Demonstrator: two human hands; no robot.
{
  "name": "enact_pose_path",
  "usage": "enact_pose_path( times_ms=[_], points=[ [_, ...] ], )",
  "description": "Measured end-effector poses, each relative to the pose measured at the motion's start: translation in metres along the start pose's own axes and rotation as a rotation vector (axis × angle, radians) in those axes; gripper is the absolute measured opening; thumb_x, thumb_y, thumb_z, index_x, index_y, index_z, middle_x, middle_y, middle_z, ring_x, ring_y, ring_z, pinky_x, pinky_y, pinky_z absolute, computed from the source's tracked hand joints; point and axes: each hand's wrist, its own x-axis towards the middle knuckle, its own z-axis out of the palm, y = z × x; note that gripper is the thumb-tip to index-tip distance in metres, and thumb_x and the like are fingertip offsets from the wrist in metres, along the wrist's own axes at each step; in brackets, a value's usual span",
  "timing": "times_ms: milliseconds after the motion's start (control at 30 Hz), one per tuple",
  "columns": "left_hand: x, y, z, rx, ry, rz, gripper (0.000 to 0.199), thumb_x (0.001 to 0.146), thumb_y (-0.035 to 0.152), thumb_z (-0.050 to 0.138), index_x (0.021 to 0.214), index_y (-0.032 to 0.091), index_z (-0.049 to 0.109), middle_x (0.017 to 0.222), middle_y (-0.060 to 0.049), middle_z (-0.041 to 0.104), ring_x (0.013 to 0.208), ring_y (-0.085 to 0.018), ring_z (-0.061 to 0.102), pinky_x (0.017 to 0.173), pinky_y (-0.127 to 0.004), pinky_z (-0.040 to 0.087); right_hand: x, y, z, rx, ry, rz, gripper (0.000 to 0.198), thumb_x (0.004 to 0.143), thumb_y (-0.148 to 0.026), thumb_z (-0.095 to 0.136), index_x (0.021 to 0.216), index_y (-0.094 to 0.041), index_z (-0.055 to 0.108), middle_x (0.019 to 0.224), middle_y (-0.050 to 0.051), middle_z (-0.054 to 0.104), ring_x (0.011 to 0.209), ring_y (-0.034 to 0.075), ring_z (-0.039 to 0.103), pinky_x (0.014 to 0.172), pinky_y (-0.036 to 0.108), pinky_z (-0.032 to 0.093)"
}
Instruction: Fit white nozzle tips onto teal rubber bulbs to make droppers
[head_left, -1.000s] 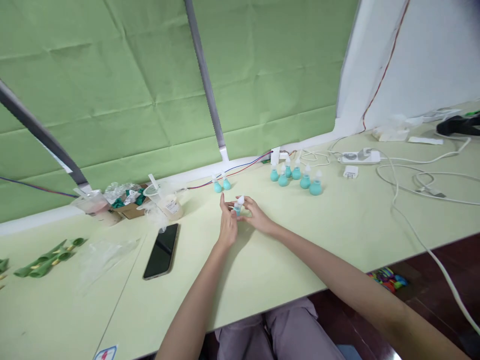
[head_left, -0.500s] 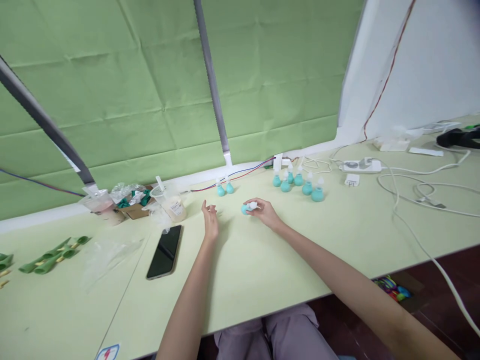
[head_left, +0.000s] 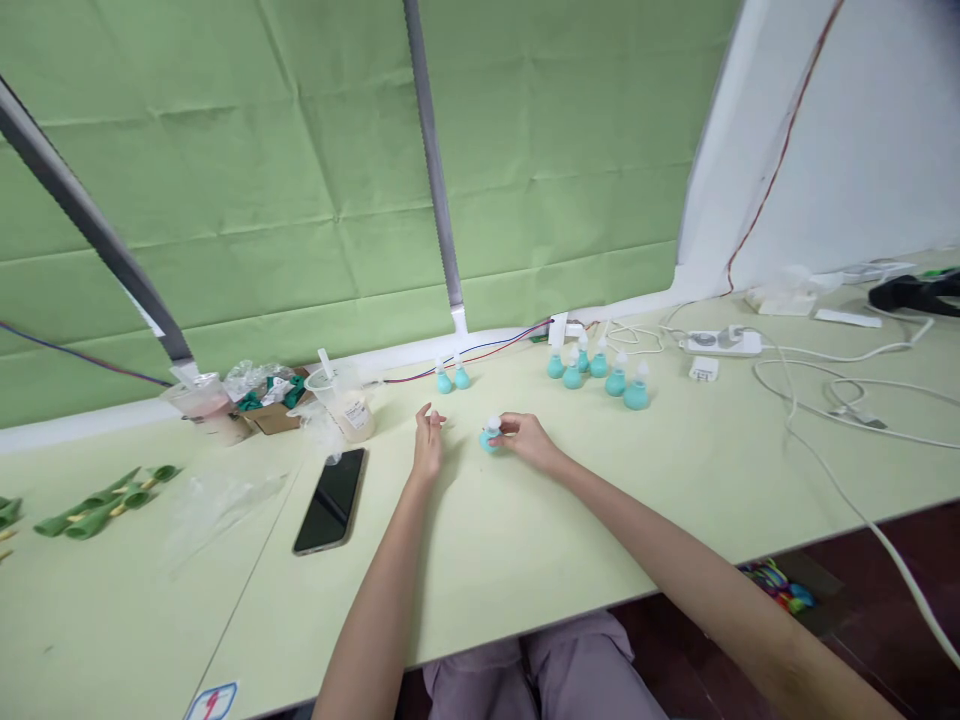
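A small teal squeeze bottle with a white pointed cap (head_left: pixel 490 438) stands about upright at the middle of the table, my right hand (head_left: pixel 527 440) gripping it from the right with thumb and fingers. To its left my left hand (head_left: pixel 428 440) rests on its side, fingers loosely apart and holding nothing. Behind the hands are two like bottles (head_left: pixel 453 379) side by side. Further right, several more teal bottles (head_left: pixel 598 372) with whitish pointed caps stand in a loose group.
Left of my left arm lies a black phone (head_left: pixel 331 501). Behind it are a plastic cup (head_left: pixel 349 408), an open cardboard box (head_left: pixel 271 415) and another cup (head_left: pixel 212 408). Green cone-shaped pieces (head_left: pixel 105 503) lie far left. A power strip (head_left: pixel 721 342) and white cables (head_left: pixel 825 375) occupy the right.
My right hand has turned the bottle from lying tilted to about upright and brought it slightly nearer. My left hand has shifted a little to the right.
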Motion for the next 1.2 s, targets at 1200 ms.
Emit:
enact_pose_path(
  times_ms=[1200],
  points=[
    [0.009,-0.012,-0.003,0.149,-0.022,0.114,0.044,0.088,0.047,0.026,0.099,0.018,0.057,0.093,-0.007,0.062,0.094,-0.019,0.054,0.087,-0.036,0.039,0.178,0.076,-0.008,-0.469,0.242,0.016,0.034,0.068,-0.012,0.057,0.101,-0.023,0.059,0.1,0.003,0.066,0.095,0.018,0.06,0.087,0.032,0.045]
  ],
)
